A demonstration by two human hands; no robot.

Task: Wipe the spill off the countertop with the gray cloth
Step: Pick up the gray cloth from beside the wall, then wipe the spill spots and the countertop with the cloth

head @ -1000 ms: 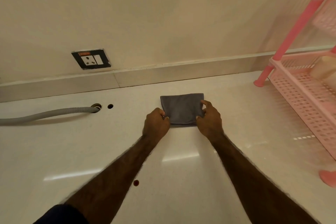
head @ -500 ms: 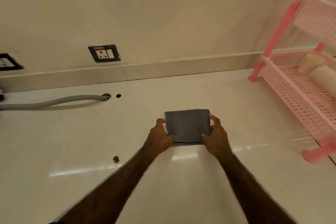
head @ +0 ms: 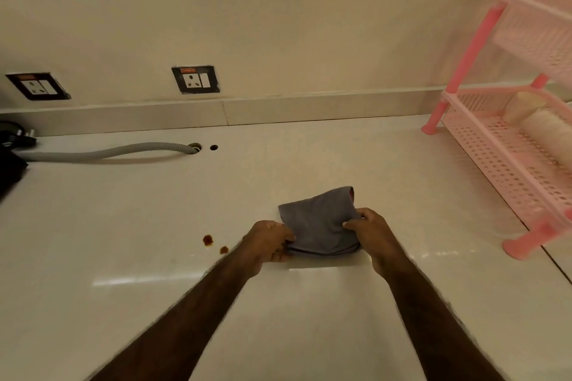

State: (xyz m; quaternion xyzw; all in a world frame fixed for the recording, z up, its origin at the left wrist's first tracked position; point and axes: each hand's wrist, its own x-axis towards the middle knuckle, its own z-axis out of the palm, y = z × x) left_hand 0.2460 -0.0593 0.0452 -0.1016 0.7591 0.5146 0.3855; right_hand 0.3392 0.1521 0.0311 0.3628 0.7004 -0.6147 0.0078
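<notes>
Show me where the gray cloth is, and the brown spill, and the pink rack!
gray cloth (head: 318,219): head view, middle of its top fold.
brown spill (head: 208,240): head view, the larger of two drops on the countertop.
pink rack (head: 495,145): head view, floor of its lower basket.

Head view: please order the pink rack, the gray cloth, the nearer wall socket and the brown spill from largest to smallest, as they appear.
1. pink rack, cut off by the frame edge
2. gray cloth
3. wall socket, farther away, so its true size is unsure
4. brown spill, two small spots
</notes>
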